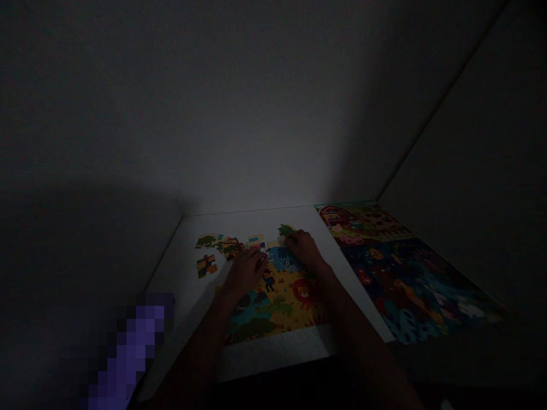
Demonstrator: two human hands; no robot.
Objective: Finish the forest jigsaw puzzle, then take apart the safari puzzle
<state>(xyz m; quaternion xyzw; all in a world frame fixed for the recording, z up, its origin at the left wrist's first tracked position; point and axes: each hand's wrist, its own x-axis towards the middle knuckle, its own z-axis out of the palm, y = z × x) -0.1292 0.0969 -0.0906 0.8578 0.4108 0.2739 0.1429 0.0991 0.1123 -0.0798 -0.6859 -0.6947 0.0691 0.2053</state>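
A half-built animal jigsaw (280, 304) with a red lion and a blue elephant lies on a white table (273, 353). My left hand (245, 270) rests on its upper left edge, fingers curled over a piece I cannot make out. My right hand (304, 246) presses on the puzzle's top edge, fingertips at a green piece (285, 230). Loose joined pieces (220, 244) lie in a row to the left, with a small cluster (207, 265) below them.
The scene is very dim. Two finished puzzle pictures, a farm one (363, 223) and a dark blue one (421, 290), lie along the right. Walls close in behind and on the right. A blurred purple patch (128, 347) sits at lower left.
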